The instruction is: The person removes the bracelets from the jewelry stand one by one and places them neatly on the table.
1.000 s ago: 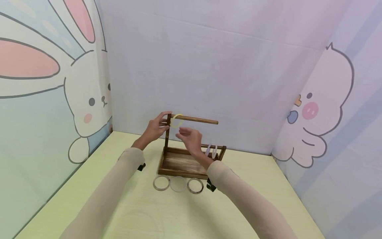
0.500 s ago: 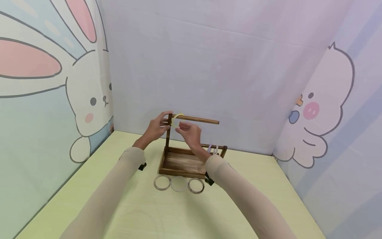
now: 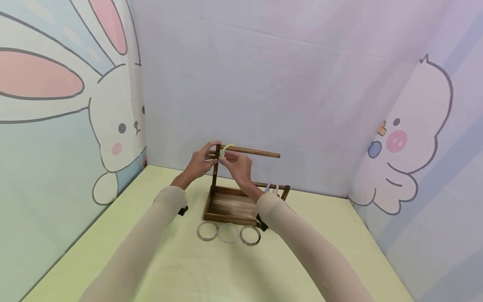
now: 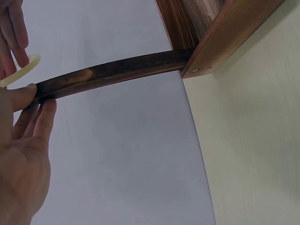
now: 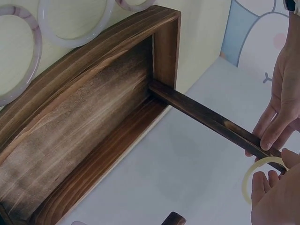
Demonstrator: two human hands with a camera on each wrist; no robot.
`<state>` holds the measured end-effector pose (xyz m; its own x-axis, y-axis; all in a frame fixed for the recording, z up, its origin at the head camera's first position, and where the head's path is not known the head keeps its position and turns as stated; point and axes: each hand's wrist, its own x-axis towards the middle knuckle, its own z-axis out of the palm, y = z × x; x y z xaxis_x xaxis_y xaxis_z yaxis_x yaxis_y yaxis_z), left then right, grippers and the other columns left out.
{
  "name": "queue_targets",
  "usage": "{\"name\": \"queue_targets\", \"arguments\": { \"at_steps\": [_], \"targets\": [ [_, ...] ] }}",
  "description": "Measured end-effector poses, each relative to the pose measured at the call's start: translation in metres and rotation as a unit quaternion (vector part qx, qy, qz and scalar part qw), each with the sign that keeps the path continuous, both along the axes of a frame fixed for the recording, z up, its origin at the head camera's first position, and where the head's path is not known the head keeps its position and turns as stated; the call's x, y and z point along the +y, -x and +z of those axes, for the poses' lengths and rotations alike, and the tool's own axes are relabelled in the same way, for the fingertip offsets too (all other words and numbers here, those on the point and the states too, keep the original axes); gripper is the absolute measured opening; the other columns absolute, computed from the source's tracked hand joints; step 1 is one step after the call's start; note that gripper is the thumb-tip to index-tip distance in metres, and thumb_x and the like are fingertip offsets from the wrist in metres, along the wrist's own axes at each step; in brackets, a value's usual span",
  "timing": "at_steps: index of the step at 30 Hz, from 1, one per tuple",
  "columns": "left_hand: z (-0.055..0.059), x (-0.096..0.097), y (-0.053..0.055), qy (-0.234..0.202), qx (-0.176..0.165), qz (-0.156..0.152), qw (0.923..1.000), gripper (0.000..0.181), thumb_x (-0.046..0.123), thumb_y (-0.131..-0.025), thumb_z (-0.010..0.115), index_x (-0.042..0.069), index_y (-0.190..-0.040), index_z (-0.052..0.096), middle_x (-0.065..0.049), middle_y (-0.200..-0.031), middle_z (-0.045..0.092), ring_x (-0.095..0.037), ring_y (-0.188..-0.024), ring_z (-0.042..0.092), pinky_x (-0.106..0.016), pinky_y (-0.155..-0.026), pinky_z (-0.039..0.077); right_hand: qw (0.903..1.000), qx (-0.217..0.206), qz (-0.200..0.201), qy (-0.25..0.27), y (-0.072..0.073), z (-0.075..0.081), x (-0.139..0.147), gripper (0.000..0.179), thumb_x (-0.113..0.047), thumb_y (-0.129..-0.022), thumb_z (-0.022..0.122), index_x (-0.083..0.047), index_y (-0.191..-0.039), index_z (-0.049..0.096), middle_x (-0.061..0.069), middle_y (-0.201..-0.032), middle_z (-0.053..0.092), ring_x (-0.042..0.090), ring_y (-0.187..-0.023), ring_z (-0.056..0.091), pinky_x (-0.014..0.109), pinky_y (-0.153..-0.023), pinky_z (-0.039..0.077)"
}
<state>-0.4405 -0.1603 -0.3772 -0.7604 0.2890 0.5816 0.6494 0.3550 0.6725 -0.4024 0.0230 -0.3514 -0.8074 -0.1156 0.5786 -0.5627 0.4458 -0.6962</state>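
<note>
A wooden rack stands at the back, with a tray base [image 3: 230,218], an upright post [image 3: 214,175] and an upper bar [image 3: 256,152]. My left hand [image 3: 199,162] grips the top of the post, thumb on one side and fingers on the other in the left wrist view. Close to the post, a yellow bangle [image 3: 229,146] hangs on the upper bar. My right hand [image 3: 240,168] pinches that bangle [image 5: 245,183] between thumb and fingers, partly hiding it. On the lower bar, behind my right wrist, hang a lilac bangle [image 3: 268,187] and a whitish one [image 3: 277,189].
Three bangles lie in a row before the tray: a greyish one [image 3: 207,240] at left, a pale translucent one [image 3: 228,242] in the middle, a dark-marked one [image 3: 250,244] at right. The pale yellow table [image 3: 181,256] meets cloth walls [image 3: 241,84] behind and at both sides.
My right hand has moved slightly left and up, from apart from the yellow bangle to pinching it. My left hand keeps its grip on the post. The head view has shifted a little.
</note>
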Motion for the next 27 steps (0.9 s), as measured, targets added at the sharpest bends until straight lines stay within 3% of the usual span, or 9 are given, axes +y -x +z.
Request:
{"name": "queue_targets", "arguments": {
  "at_steps": [10,27],
  "targets": [
    [0.0001,0.0007,0.001,0.009,0.014,0.006,0.9998,0.065,0.003,-0.1,0.067,0.026,-0.156,0.043,-0.018,-0.145,0.059,-0.035,-0.126,0.064,-0.045,-0.099,0.059,0.9998,0.013,-0.011,-0.011,0.006,-0.0006,-0.0076,0.03,-0.016,-0.093,0.081,0.0,-0.119,0.077,0.015,-0.11,0.078,0.029,-0.102,0.076,0.044,-0.089,0.062],
    [-0.0008,0.0009,0.0015,0.014,0.018,0.006,0.9997,0.068,-0.004,-0.099,0.066,0.022,-0.157,0.042,-0.023,-0.141,0.061,-0.037,-0.125,0.065,-0.048,-0.099,0.059,0.9998,0.011,-0.013,0.014,0.0084,-0.0031,-0.0079,0.027,-0.018,-0.095,0.08,0.0,-0.115,0.078,0.011,-0.105,0.079,0.022,-0.097,0.077,0.04,-0.087,0.063]
  ]
}}
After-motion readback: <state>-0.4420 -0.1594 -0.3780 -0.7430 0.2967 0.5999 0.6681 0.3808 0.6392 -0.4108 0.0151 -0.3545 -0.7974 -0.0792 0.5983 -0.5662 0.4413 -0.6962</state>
